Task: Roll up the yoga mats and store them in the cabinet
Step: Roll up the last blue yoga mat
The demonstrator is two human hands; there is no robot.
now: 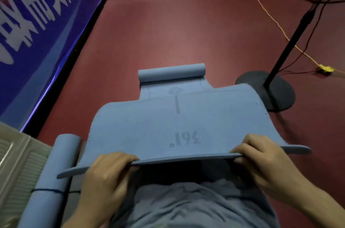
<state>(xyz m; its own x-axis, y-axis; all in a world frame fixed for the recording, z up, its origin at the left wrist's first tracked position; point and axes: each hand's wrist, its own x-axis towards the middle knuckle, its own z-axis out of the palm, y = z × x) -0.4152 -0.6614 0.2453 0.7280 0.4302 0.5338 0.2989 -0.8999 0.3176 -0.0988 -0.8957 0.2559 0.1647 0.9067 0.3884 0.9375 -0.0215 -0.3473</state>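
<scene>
Hands are clamped on the near edge of a blue yoga mat (177,121): the left hand (104,173) and the right hand (261,157) each pinch that edge, fingers curled over the top face and thumbs hidden beneath it. The edge is held lifted off the floor (168,32), roughly at waist height, apparently so that the first turn of a roll can be started from here, or the sheet pulled straight beforehand. Beyond the hands the mat slopes down to the floor, and its far end is already curled into a small roll (171,73); a printed mark reads upside down between the hands.

Just beside the left hand, a second mat (50,181) is seen already rolled and bound with a dark cord, leaning or lying against a pale ribbed surface (16,162); whether that is the cabinet cannot be told, and nothing is seen stored in any container. Further left a blue banner (37,22) runs along the floor. Well beyond the right hand, a fan stand (270,91) and a yellow cable (276,22) are seen.
</scene>
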